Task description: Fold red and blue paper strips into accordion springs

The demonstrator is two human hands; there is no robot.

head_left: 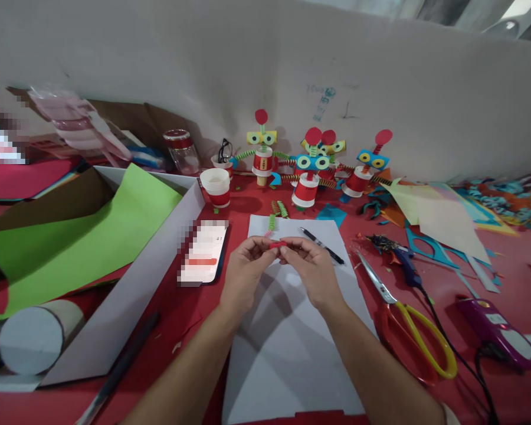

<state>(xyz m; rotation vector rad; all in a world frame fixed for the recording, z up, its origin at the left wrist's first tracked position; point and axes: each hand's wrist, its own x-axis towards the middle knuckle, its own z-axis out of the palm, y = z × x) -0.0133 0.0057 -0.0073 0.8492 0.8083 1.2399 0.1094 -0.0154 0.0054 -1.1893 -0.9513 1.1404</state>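
Over a white sheet (pixel 287 366), my left hand (pixel 243 268) and my right hand (pixel 314 268) meet fingertip to fingertip. Both are closed on one small red paper piece (pixel 278 244), pinched between thumbs and forefingers. Its full shape is partly hidden by the fingers. Just beyond my left fingers lies a green and pink folded paper spring (pixel 271 223). A black pen (pixel 323 245) rests on the sheet beyond my right hand. Further off, two short paper springs (pixel 279 208) lie on the red table.
Several paper-cup robots (pixel 306 190) stand at the back near stacked cups (pixel 215 188). A phone (pixel 205 254) and a box with green paper (pixel 84 236) are left. Scissors (pixel 393 307), a glue gun (pixel 402 260) and a purple device (pixel 500 333) with cords lie right.
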